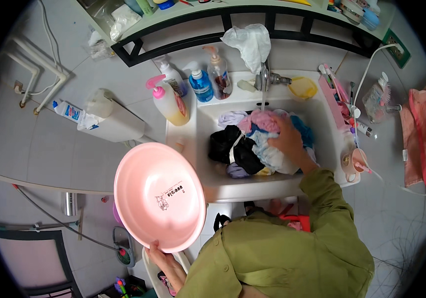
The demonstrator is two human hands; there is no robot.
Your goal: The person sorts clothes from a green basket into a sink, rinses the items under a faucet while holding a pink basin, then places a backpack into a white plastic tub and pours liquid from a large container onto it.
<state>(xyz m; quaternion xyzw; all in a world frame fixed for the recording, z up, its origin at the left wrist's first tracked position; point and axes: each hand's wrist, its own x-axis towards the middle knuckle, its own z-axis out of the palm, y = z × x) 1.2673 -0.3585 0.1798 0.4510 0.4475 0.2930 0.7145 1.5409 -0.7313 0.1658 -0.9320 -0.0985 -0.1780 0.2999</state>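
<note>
Left hand: our left hand gripped the pink basin by its lower rim, beside the sink, hollow facing up at us, long axis upright.
Right hand: our right hand pressed open on the clothes in the sink.
Tap: the tap ran water.

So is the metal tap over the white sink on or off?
On: a thin stream of water falls from the metal tap onto the clothes pile in the white sink.

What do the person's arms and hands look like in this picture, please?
Both arms wear long, loose olive-green sleeves of a shirt-like garment, with a cuff at the wrist. The left hand and right hand are bare, with no gloves, and no rings or watch are visible.
</note>
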